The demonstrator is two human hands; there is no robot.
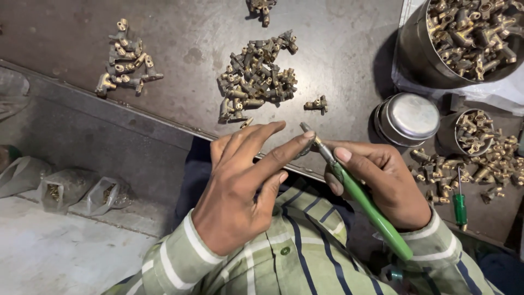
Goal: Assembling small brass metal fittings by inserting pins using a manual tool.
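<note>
1. Dark scuffed metal worktable (180,33), spread with loose fittings.
2. Large steel pot (420,54) at upper right, heaped with brass fittings; well apart from both hands.
3. Central pile of small brass valve fittings (256,79), just beyond the fingertips.
4. Left hand (240,186), mostly open, fingers stretched; index tip meeting the metal tip of the tool, where a small part seems pinched, too small to tell.
5. Right hand (382,186), closed around a green-handled pointed tool (365,205); long axis slanting from lower right up-left toward the left index finger.
6. Spare green screwdriver (460,205) lying at the right.
</note>
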